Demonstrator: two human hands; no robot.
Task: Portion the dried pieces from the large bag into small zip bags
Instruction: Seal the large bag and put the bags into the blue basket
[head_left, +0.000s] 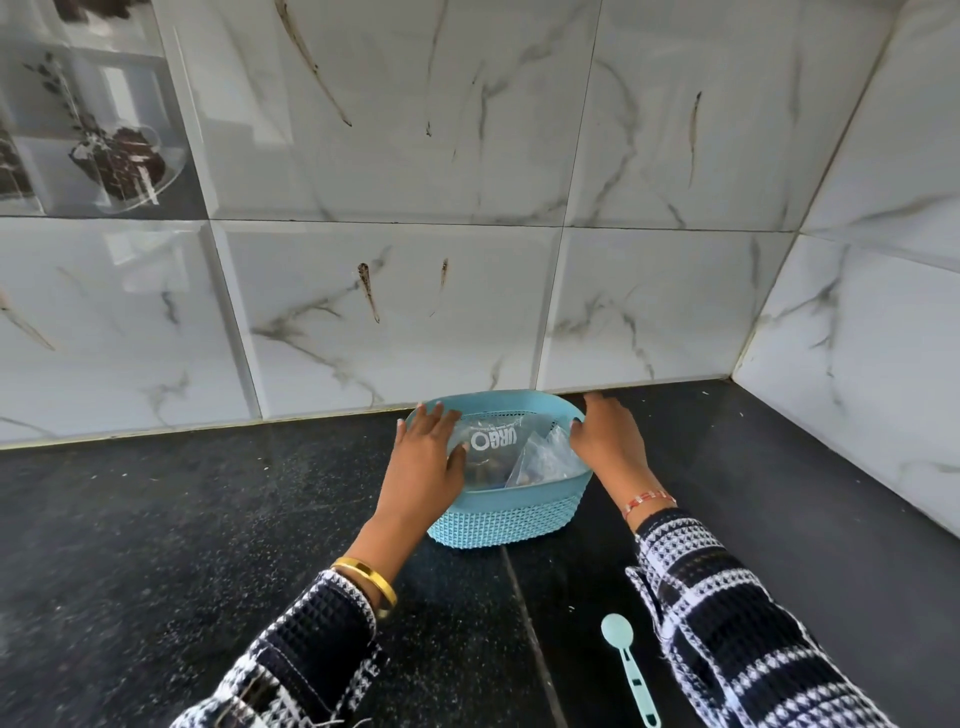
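A light blue plastic basket (511, 514) stands on the black counter close to the tiled wall. Inside it lies a large clear bag (491, 441) with white lettering, and beside that a small clear zip bag (545, 460) with dark pieces showing at the bottom. My left hand (423, 462) rests on the basket's left rim, fingers straight, thumb over the large bag. On the right rim lies my right hand (608, 439), its fingers laid flat along the edge.
A light blue measuring spoon (631, 670) lies on the counter near my right sleeve. The black counter (182, 545) meets white marble-pattern tiles (389, 322) at the back and the right, forming a corner.
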